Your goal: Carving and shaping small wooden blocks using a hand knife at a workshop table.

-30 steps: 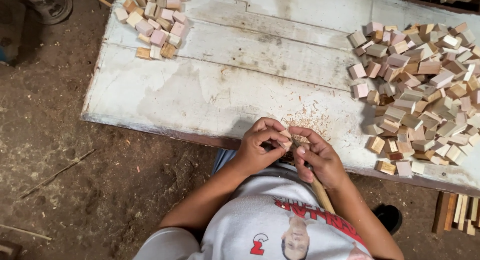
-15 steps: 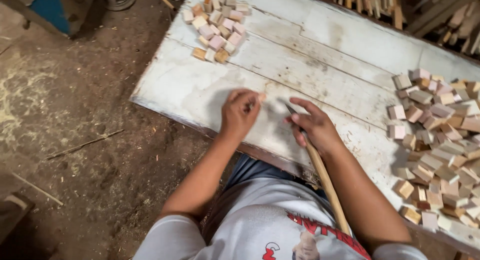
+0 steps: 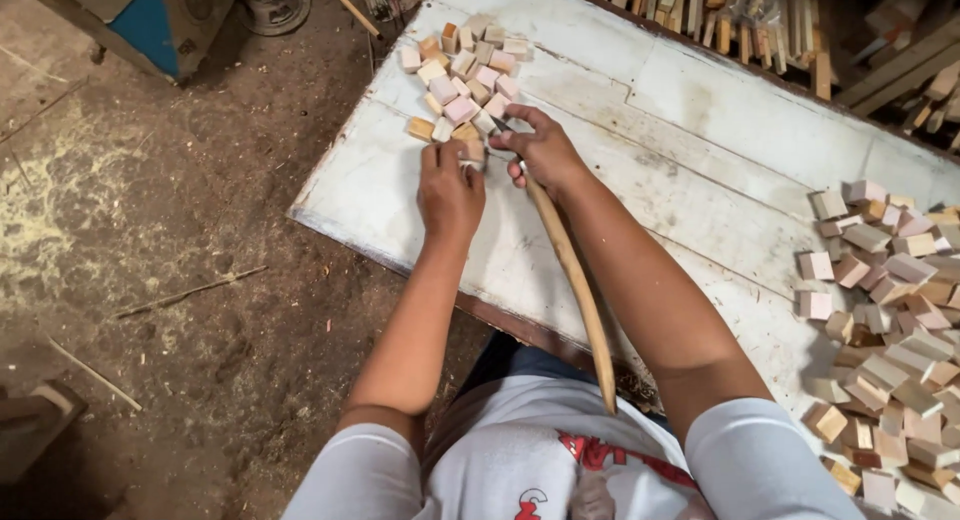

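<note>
Wood blocks (image 3: pixel 465 80), small and cube-like in pale tan and pink, are gathered in a cluster near the upper middle of the frame, on the far left corner of a worn, white-painted counter (image 3: pixel 700 130). The left hand (image 3: pixel 450 185) is laid palm down at the near edge of this cluster, fingers stretched forward and touching a tan block (image 3: pixel 468 140) at its fingertips; whether the block is pinched or only pressed cannot be told. The right hand (image 3: pixel 545 150) is closed around the upper end of a long wooden stick (image 3: pixel 575 275), with a small metal tip (image 3: pixel 497 125) showing just past the fingers, beside the same block. The stick's long axis runs diagonally: its gripped end points toward the upper left of the frame and the cluster, while its free end slopes down to the lower middle, passing over the counter's near edge toward the person's white shirt (image 3: pixel 560 460), which carries a red printed design.

A much larger heap of similar blocks (image 3: pixel 890 320) is spread along the right edge of the frame, well apart from both hands. Thin wooden strips (image 3: pixel 740 20) are stacked behind the counter at the top of the frame. In the upper left corner a boxy object with a blue face (image 3: pixel 150 20) stands on the dirt floor (image 3: pixel 150 260), which is strewn with sawdust and a few loose sticks.
</note>
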